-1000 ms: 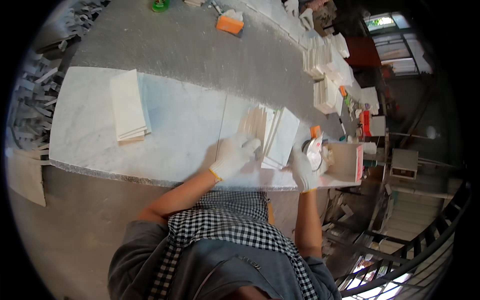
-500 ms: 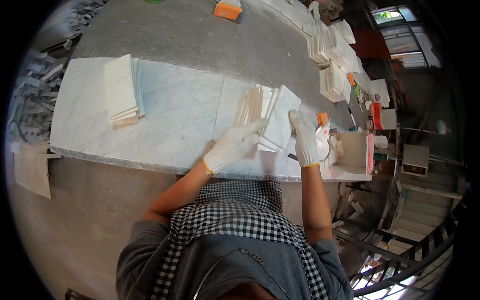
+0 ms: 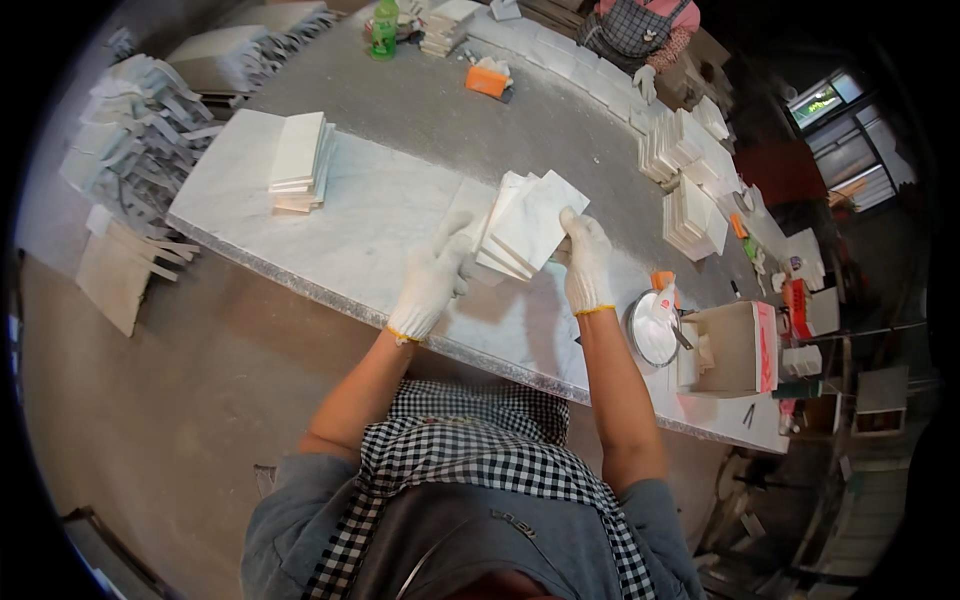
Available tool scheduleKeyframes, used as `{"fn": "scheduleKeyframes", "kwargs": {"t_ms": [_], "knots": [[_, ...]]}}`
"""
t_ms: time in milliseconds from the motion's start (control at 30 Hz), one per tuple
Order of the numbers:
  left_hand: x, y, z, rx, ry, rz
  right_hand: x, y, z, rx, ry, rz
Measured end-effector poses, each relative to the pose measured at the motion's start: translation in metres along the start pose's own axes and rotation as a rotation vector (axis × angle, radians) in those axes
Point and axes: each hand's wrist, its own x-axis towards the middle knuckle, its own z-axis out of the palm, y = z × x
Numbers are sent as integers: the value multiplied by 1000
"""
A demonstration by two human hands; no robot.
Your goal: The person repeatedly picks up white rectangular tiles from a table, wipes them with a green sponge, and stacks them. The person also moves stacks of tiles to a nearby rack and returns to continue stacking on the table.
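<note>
A small fanned stack of white marble tiles (image 3: 530, 222) is tilted above the pale marble slab (image 3: 375, 230) in front of me. My right hand (image 3: 589, 262), in a white knit glove with a yellow cuff edge, grips the stack's right edge, thumb on the top tile and fingers hidden beneath. Beside the stack's left edge, my left hand (image 3: 428, 280), gloved alike, has its fingers stretched and apart; whether its fingertips touch the tiles is hard to tell. Farther left on the slab stands another stack of white tiles (image 3: 298, 160).
Right of my right hand are a round tub of white paste (image 3: 655, 330) and an open box (image 3: 725, 350). More tile stacks (image 3: 693, 218) line the table's far right. An orange block (image 3: 487, 80) and a green bottle (image 3: 384, 30) lie beyond. A co-worker (image 3: 645, 35) stands across.
The tiles have come up off the slab and are tilted, with my right hand now gripping them. My left hand has moved off their top to their left side. The view has shifted.
</note>
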Motion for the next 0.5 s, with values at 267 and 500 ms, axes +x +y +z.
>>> {"fn": "scheduleKeyframes", "kwargs": {"t_ms": [267,500], "knots": [[-62,7,60,167,130,287,-37,-14,-46,246,-57,-331],[-72,-50,91,691,-48,412,-100,13,-102,310,39,-372]]}}
